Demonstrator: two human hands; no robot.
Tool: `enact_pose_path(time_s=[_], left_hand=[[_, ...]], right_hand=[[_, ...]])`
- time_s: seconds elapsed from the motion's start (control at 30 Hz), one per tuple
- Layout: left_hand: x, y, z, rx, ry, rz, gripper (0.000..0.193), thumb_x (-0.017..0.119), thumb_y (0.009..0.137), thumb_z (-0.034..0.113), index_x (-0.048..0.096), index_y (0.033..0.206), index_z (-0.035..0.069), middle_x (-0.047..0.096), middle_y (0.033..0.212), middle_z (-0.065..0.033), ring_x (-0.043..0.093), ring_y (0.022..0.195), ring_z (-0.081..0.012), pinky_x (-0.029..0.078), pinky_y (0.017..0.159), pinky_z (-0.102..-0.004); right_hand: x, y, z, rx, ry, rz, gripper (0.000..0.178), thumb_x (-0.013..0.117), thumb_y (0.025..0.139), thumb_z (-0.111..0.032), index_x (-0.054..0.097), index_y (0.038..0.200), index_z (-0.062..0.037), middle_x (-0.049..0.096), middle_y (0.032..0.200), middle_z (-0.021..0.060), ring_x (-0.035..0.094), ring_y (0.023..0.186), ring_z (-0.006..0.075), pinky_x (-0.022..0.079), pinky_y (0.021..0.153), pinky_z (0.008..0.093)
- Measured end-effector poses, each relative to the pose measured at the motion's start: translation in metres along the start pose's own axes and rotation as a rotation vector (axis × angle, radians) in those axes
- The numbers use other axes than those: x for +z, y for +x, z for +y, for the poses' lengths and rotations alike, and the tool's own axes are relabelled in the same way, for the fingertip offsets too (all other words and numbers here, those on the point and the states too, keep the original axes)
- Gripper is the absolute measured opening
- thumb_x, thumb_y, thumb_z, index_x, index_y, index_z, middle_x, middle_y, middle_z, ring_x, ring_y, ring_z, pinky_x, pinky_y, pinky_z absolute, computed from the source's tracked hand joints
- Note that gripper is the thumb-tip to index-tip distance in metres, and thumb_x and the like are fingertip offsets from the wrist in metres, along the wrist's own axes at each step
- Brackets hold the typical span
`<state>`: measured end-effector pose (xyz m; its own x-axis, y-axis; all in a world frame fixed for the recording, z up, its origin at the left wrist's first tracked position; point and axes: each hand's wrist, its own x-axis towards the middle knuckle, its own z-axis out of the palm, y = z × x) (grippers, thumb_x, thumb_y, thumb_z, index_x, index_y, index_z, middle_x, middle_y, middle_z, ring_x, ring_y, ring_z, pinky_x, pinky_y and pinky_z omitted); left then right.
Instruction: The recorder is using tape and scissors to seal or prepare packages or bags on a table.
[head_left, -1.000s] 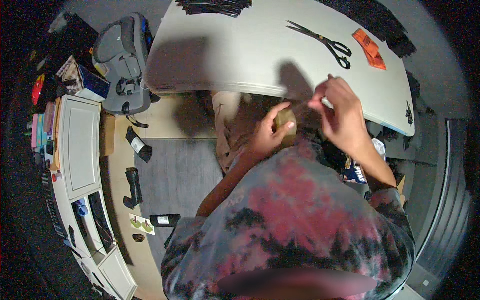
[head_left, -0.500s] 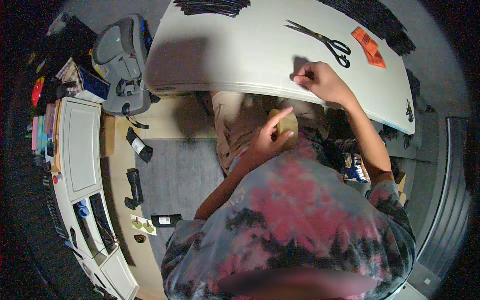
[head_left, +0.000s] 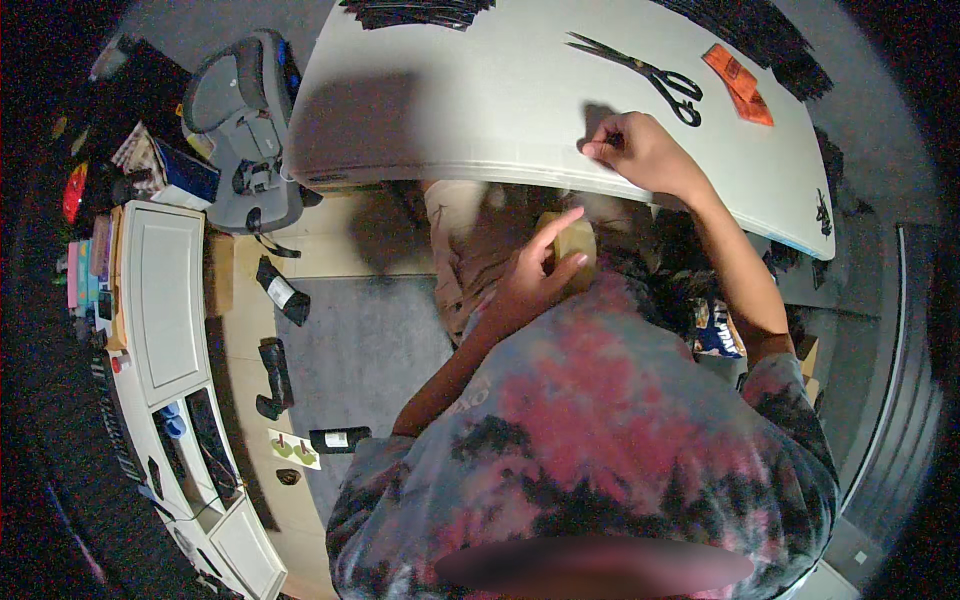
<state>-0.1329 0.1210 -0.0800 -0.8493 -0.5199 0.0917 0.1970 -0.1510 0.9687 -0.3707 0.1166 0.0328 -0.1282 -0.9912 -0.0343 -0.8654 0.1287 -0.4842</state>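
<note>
Across the upper part of my feed stretches a white flat-topped table (head_left: pixel 480 100), and below it I look down on the wearer's tie-dyed shirt in grey, pink and black (head_left: pixel 580 400). Off to the left I have a white panelled cabinet (head_left: pixel 165 305); one of its open compartments (head_left: pixel 172 422) holds something blue, and the compartment beside it holds dark things I cannot identify. Near its far end stands a grey moulded child's car seat (head_left: pixel 235 140) with black straps, and next to that a dark-blue box (head_left: pixel 190 178) with checked fabric (head_left: pixel 135 150) against it. Right of the shirt I see a blue-and-white printed bag (head_left: pixel 716 328), its contents hidden from me. On the tabletop, black-handled metal scissors (head_left: pixel 650 75) lie aslant, blades toward the upper left, loops toward the lower right, near a folded orange packet (head_left: pixel 738 85). At the table's front edge I see the right hand (head_left: pixel 640 155) with fingers curled toward the thumb; whether they pinch anything thin I cannot tell. Closer to the body, the left hand (head_left: pixel 530 275) grips a tan, rounded roll (head_left: pixel 573 238), index finger stretched along its far end and thumb across it. That roll sits just in front of the shirt, its longer visible extent running from table side to body, curved side facing right; I cannot tell which way its core points.
</note>
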Motion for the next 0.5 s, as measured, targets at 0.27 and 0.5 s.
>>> enact_pose_path(time_s=[0.27, 0.5], left_hand=[[-0.0028, 0.0014, 0.0063, -0.023, 0.022, -0.02, 0.059, 0.062, 0.099, 0.024, 0.04, 0.15, 0.005, 0.053, 0.138, -0.0129, 0.056, 0.118, -0.0191, 0.047, 0.1, -0.0345], [-0.0036, 0.0019, 0.0044, -0.046, -0.007, -0.037, 0.06, 0.063, 0.1, 0.026, 0.039, 0.15, 0.002, 0.047, 0.147, -0.0119, 0.054, 0.124, -0.0201, 0.046, 0.104, -0.0347]], right_hand=[[0.0002, 0.0017, -0.0008, 0.0, -0.002, -0.009, 0.029, 0.074, 0.088, -0.024, 0.069, 0.083, 0.0041, 0.062, 0.064, 0.0161, 0.055, 0.058, 0.0215, 0.045, 0.059, 0.0375], [-0.0036, 0.0043, -0.0051, 0.048, -0.035, -0.043, 0.032, 0.074, 0.086, -0.03, 0.073, 0.082, 0.0019, 0.069, 0.076, 0.0225, 0.068, 0.071, 0.0367, 0.052, 0.069, 0.0436]])
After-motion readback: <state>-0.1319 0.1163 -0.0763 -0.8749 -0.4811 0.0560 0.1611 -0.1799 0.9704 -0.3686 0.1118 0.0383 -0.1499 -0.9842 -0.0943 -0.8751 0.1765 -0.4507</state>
